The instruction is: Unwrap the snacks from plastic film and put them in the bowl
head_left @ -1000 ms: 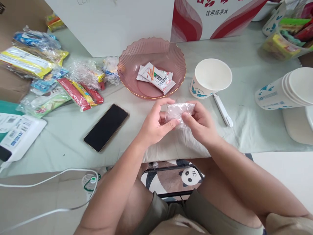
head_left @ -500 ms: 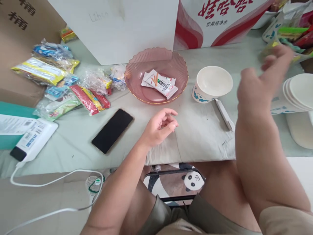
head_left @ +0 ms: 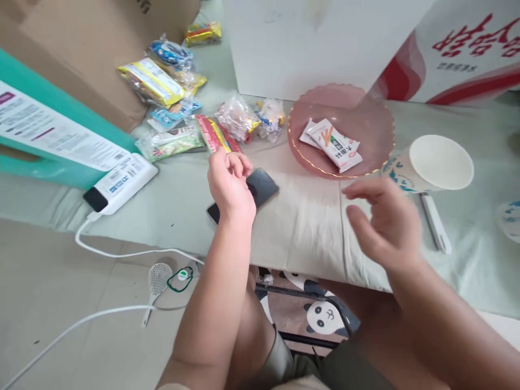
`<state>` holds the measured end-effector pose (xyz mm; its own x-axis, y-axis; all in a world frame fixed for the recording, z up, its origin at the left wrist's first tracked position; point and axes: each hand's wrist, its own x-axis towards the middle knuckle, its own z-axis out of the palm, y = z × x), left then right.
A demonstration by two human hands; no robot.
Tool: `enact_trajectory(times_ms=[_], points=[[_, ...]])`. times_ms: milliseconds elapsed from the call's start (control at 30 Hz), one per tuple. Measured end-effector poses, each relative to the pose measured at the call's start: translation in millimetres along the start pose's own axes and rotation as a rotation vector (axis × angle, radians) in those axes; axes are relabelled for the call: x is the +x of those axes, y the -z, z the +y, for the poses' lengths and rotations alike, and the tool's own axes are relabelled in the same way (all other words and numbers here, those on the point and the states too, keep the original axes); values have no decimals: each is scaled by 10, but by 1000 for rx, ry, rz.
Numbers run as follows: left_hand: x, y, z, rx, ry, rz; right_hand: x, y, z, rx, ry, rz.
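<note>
My left hand [head_left: 232,181] hovers over the dark phone [head_left: 263,187], covering part of it. Its fingers are loosely curled and nothing shows in them. Just beyond its fingertips lie a red snack packet [head_left: 209,130] and other wrapped snacks. My right hand [head_left: 385,225], slightly blurred, is in the air in front of the pink glass bowl [head_left: 303,154], its thumb and fingers apart and nothing between them. Inside the bowl are white snack packets [head_left: 335,145]. To the right of the bowl stands a white paper cup [head_left: 441,162], partly behind my right hand.
A white box cutter [head_left: 435,223] lies by the cup. Snack packets [head_left: 152,81] are heaped at the back left, beside a cardboard box [head_left: 81,49]. A white power bank [head_left: 122,184] with a cable leans near a green container [head_left: 52,116]. A white-red carton [head_left: 317,49] stands behind the bowl.
The view has turned to the left. My left hand has moved left over the phone, towards the snacks. My right hand has come back from the far right to the bowl's front.
</note>
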<state>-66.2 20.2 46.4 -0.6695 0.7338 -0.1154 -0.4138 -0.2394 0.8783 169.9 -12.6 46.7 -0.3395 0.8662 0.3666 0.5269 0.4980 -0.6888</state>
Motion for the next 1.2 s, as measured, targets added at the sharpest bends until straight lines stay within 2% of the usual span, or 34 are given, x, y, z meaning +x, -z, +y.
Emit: enact_trajectory(times_ms=[67, 133, 267, 333, 400, 467, 533, 600, 667, 733, 800, 867, 933, 1000, 1067, 1133, 1200], points=[[93, 110, 74, -18, -6, 141, 112, -307, -152, -14, 145, -49], [150, 207, 134, -58, -58, 213, 336, -661, -331, -55, 186, -147], [216, 341, 227, -155, -111, 275, 937, -1392, -635, -244, 5, -303], [242, 388, 264, -193, -109, 288, 1184, -1684, -719, -333, -77, -403], [261, 428, 296, -214, -110, 280, 1344, -1875, -756, -413, -117, -452], [272, 466, 326, -216, -96, 281, 1430, -1950, -756, -449, -130, -450], [276, 498, 354, -204, -83, 274, 1464, -1925, -734, -408, -148, -407], [278, 517, 372, -193, -78, 270, 1436, -1823, -707, -264, -200, -344], [282, 517, 365, -188, -78, 253, 1310, -1665, -679, -7, -289, -290], [279, 494, 322, -173, -49, 204, 1058, -1461, -639, 329, -376, -255], [251, 450, 243, -125, 21, 57, 701, -1229, -571, 635, -397, -204], [171, 387, 136, -48, 89, -182, 306, -997, -470, 810, -387, -151], [21, 310, 8, 43, 156, -471, -52, -796, -346, 869, -406, -91], [-184, 231, -137, 124, 212, -704, -329, -647, -217, 860, -442, -10], [-403, 170, -297, 188, 202, -846, -517, -546, -98, 838, -481, 93], [-582, 137, -462, 249, 105, -920, -629, -469, 2, 806, -509, 155], [-687, 125, -609, 296, -24, -963, -680, -391, 83, 724, -517, 115]])
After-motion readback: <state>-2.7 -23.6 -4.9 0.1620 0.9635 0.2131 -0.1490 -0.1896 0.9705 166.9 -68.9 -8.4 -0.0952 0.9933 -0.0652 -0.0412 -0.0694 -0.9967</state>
